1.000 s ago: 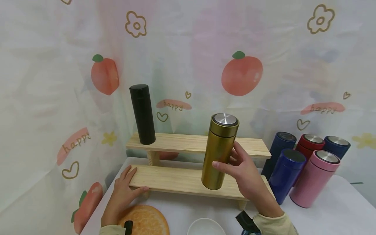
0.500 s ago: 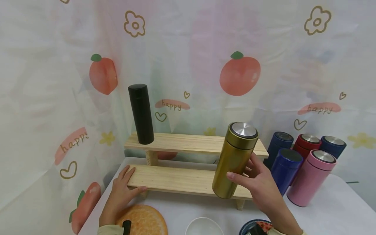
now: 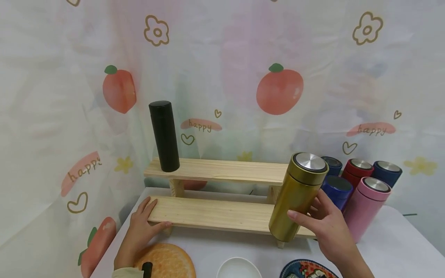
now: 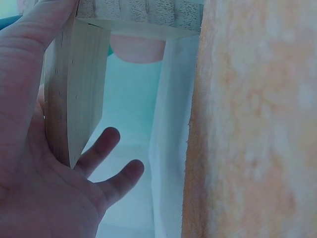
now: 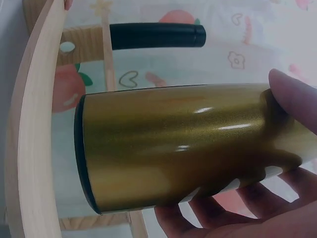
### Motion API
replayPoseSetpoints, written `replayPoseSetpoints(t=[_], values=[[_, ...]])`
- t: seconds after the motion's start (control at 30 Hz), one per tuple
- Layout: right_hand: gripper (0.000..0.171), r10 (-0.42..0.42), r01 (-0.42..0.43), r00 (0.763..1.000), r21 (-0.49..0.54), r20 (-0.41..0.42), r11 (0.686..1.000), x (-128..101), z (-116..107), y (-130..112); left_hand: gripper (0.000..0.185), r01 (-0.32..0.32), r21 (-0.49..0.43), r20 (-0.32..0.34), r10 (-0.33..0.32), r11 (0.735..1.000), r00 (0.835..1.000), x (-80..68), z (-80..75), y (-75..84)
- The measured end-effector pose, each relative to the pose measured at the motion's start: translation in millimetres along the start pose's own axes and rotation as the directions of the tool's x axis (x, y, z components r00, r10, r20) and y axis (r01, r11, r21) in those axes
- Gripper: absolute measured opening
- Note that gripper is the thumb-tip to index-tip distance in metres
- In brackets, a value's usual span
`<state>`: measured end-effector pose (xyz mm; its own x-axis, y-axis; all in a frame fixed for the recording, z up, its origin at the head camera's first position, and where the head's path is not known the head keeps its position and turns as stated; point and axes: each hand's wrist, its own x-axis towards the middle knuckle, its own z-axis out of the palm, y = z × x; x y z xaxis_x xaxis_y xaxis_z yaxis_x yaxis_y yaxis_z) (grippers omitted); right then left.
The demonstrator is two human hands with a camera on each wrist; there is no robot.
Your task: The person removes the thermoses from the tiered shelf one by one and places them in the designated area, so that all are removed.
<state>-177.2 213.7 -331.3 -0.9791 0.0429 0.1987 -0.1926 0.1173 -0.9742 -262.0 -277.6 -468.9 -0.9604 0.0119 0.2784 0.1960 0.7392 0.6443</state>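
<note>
My right hand [image 3: 330, 227] holds a gold thermos flask [image 3: 295, 208] with a silver-topped lid, tilted and raised in front of the right part of a two-tier wooden shelf [image 3: 208, 213]. In the right wrist view, the thumb lies on one side of the gold body and the fingers wrap the other. At the left end of the lower tier, my left hand [image 3: 137, 229] grips the board, the thumb along its front edge. Two fingers stick out past the wood in the left wrist view. A black thermos flask [image 3: 164, 137] stands at the left of the upper tier.
Right of the shelf stand several flasks: pink [image 3: 370, 204], red [image 3: 358, 172], and blue [image 3: 336, 191] ones. Along the front lie a round golden-brown, bread-like disc [image 3: 170, 258], a white bowl [image 3: 239, 266] and a patterned dish [image 3: 295, 268]. A printed cloth [image 3: 222, 46] hangs behind.
My right hand has carried the gold flask rightward and somewhat lower, away from the shelf's middle, tilting it more. The left hand stays on the shelf end. The patterned dish has come into view.
</note>
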Motion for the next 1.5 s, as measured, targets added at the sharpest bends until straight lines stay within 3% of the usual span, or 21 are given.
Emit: replayPoseSetpoints(t=[0.33, 0.63, 0.93, 1.1, 1.23, 1.5], values=[[0.081, 0.090, -0.093, 0.994, -0.048, -0.062, 0.994, 1, -37, 11, 0.106, 0.057, -0.008, 0.059, -0.056, 0.998, 0.997, 1.0, 3.7, 3.5], [0.088, 0.112, -0.117, 0.988, -0.047, -0.108, 0.992, 1, -62, 10, 0.104, 0.029, 0.001, 0.045, -0.029, 1.000, 0.999, -1.1, 4.6, 4.7], [0.093, 0.097, -0.137, 0.972, -0.183, -0.215, 0.974, 1, -80, -2, 0.105, 0.033, 0.018, 0.044, -0.034, 0.999, 0.998, -1.4, 1.7, 3.0], [0.093, 0.053, -0.100, 0.954, -0.143, -0.295, 0.985, 2, -93, -2, 0.105, 0.041, 0.029, 0.043, -0.042, 0.999, 0.998, -1.3, -2.1, 1.9], [0.090, 0.016, -0.082, 0.935, -0.171, -0.353, 0.982, 0, -105, -2, 0.104, 0.043, 0.025, 0.036, -0.043, 0.999, 0.998, -1.9, -2.9, 0.9], [0.085, -0.010, -0.064, 0.866, -0.131, -0.499, 0.989, 0, -138, 8, 0.103, 0.011, 0.030, 0.020, -0.012, 0.999, 1.000, -2.7, -1.3, 0.7]])
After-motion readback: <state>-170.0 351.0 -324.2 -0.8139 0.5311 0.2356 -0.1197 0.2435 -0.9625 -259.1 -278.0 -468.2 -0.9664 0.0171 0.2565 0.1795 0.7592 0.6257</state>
